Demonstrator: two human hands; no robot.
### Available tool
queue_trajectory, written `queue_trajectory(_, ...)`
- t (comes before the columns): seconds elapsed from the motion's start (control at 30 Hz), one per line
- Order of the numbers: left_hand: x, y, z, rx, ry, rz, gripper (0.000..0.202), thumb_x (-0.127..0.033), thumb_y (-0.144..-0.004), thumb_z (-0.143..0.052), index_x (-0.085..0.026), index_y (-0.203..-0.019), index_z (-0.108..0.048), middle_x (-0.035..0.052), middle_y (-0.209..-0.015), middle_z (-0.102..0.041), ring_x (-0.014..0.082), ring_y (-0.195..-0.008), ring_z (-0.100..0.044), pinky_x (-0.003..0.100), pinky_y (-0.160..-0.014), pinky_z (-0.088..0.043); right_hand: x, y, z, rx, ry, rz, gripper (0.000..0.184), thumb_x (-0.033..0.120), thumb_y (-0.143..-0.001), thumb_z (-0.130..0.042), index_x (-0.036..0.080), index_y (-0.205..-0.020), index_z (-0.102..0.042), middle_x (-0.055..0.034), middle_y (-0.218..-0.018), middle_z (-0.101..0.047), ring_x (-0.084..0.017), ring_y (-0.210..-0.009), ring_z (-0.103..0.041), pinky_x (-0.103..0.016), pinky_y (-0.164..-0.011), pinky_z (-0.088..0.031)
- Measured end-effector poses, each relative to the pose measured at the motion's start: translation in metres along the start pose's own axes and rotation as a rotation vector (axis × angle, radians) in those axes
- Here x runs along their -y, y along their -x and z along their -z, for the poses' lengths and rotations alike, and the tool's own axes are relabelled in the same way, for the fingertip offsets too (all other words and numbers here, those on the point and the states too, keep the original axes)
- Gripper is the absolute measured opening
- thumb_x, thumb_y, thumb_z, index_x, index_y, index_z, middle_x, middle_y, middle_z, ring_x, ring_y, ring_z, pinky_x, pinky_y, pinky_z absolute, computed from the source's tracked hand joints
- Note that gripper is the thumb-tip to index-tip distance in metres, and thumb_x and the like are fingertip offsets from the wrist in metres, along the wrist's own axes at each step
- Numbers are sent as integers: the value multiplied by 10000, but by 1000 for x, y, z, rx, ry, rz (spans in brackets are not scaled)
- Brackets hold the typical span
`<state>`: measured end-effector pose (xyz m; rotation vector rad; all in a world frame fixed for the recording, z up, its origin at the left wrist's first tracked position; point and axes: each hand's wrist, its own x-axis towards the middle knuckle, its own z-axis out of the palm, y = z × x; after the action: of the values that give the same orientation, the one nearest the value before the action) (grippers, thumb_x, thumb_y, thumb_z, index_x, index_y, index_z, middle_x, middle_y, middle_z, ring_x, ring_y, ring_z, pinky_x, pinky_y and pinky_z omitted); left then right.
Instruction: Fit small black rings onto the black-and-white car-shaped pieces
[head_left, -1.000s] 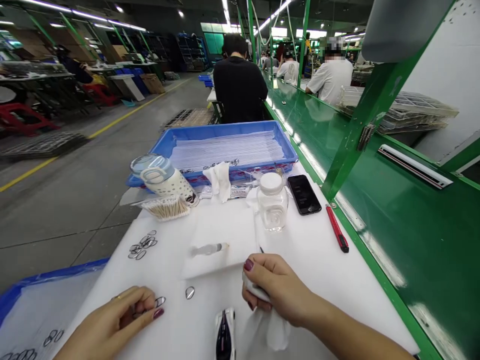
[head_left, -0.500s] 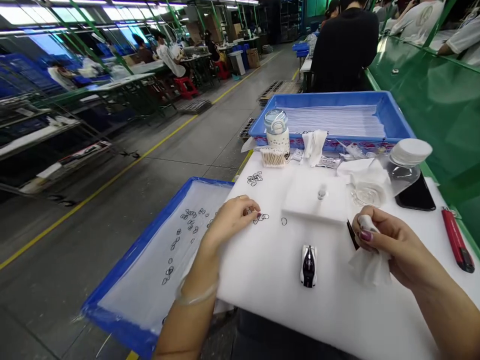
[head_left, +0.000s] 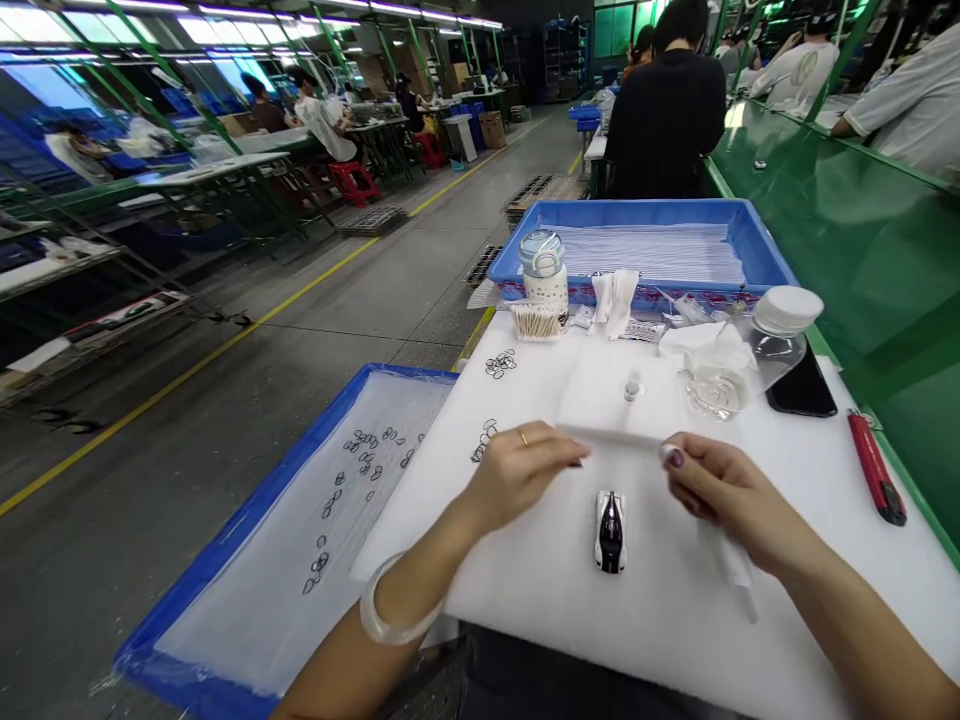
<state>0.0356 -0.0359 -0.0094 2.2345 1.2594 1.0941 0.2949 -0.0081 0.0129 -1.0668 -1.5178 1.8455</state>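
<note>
L hand moved to pad.

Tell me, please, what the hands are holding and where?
The right hand grips a white cloth by its upper end; the left hand's hold cannot be told.

Single head-worn view, looking forward and down from the person's own position.

The camera sits close above the white work surface, which fills the lower centre and right of the frame. Both forearms enter from the bottom edge. The view faces along the line of benches; the aisle floor occupies the left, and other workers appear far off along the top.
</note>
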Motion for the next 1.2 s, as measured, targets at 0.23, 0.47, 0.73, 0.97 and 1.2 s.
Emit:
queue_trajectory(0.23, -25, 3, -22, -33, 192, -248, 203, -106, -863, -633, -262, -850, -763, 22, -821, -778, 155, -700, -727, 242, -660, -572, -5, -3, -34, 198, -141, -179, 435, 576, -871, -598, 168, -763, -494, 58, -580, -400, -59, -518, -293, -233, -502, -206)
queue_trajectory(0.47, -32, 5, -21, -225, 166, -313, 254, -72, -818, -692, -268, -961, -769, 25, -874, -781, 166, -755, -732, 247, -694, -583, -5, -2, -41, 211, -356, -234, 359, 462, -827, -685, 169, -757, -489, 77, -558, -371, -41, -483, -245, -222, -485, -174)
queue_trajectory(0.73, -32, -1, -46, -197, 1028, 405, 147, -299, -735, -834, -210, -847, -801, 61, -893, -731, 166, -864, -650, 260, -788, -520, -12, -2, -56, -27, -320, 0, 429, 558, -843, -653, 166, -751, -504, 66, -587, -368, -53, -508, -255, -218, -477, -214)
queue_trajectory(0.97, -28, 0, -48, -153, 1259, 557, 259, -431, -645, -881, -235, -785, -787, 28, -825, -749, 143, -780, -669, 300, -809, -539, -9, 2, -44, -230, -5, 228, 347, 495, -876, -637, 162, -779, -655, 18, -598, -492, -93, -561, -425, -240, -521, -351)
queue_trajectory(1.2, -31, 2, -50, -126, 1346, 653, 308, -444, -579, -908, -223, -753, -782, 18, -707, -744, 131, -658, -684, 257, -664, -556, -4, 7, -43, -499, 470, 917, 150, 131, -895, -589, 194, -940, -718, -38, -771, -651, -101, -601, -578, -222, -484, -441)
